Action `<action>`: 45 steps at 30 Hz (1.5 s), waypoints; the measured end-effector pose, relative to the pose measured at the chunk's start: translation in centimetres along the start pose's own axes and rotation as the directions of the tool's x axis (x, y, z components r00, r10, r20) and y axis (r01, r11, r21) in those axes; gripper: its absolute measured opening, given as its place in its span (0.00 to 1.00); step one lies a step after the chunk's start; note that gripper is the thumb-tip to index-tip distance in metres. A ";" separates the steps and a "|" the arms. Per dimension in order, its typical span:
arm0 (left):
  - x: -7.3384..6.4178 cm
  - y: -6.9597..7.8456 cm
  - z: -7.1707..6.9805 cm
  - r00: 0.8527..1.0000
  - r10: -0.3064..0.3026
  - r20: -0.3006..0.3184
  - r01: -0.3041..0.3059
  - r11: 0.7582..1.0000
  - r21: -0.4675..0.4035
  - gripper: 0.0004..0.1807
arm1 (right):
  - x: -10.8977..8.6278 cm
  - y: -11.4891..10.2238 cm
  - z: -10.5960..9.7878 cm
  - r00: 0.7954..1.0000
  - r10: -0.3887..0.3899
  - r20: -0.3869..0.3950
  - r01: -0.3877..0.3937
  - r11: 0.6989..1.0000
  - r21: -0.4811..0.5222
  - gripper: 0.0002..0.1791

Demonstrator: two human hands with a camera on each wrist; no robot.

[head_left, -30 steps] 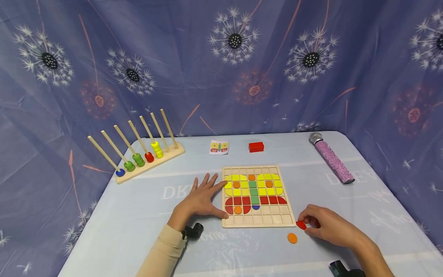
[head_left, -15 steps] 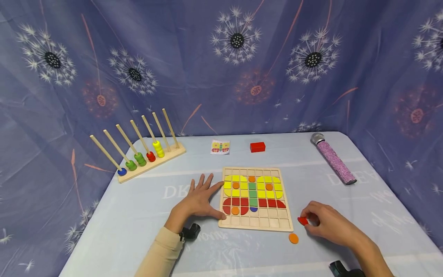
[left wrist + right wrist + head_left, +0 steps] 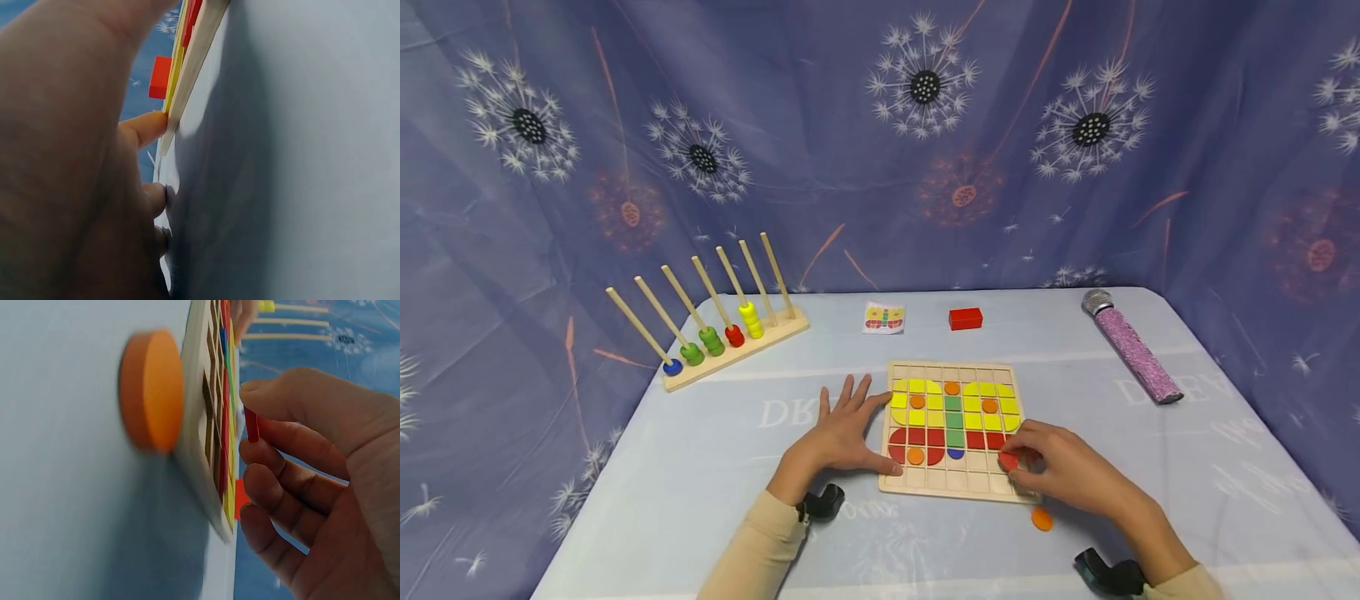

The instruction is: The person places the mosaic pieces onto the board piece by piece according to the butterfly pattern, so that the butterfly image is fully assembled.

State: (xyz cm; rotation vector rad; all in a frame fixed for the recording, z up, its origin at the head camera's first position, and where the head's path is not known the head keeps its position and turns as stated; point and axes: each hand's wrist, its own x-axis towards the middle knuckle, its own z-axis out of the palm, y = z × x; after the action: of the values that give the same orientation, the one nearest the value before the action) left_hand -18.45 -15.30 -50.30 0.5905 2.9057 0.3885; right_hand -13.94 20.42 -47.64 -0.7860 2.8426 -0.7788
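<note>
A wooden grid board [image 3: 958,482] lies on the table, partly filled with yellow, red, green, orange and blue tiles in a butterfly pattern. My left hand [image 3: 838,433] has its fingers spread, thumb and index fingertip touching the board's left edge. Over the board's lower right part, my right hand [image 3: 1067,465] pinches a red tile [image 3: 1008,461] between thumb and fingers; the right wrist view shows this red tile [image 3: 251,425] edge-on. Just off the board's lower right corner lies a round orange tile [image 3: 1042,518], closer to me than the right hand.
Behind the board lie a small pattern card [image 3: 883,318] and a red block [image 3: 966,319]. A wooden rack of pegs with coloured beads [image 3: 737,350] stands at the back left. A glittery pink microphone [image 3: 1135,348] lies on the right. A patterned curtain [image 3: 820,150] hangs behind the table.
My right hand has carried the red tile leftward from beside the board to above its lower right squares. The board shifted slightly earlier; my left hand still touches its edge.
</note>
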 end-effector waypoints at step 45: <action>0.0 -0.1 0.2 1.000 -0.006 -0.005 0.006 1.000 -0.016 0.64 | -0.8 2.4 -1.1 0.996 0.008 -0.084 -0.004 0.999 0.054 0.07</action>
State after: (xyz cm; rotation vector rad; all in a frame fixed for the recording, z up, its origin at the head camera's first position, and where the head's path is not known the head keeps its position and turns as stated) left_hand -18.46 -15.31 -50.47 0.5784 2.9058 0.4134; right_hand -14.63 23.10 -47.91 -0.7542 2.8827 -0.9046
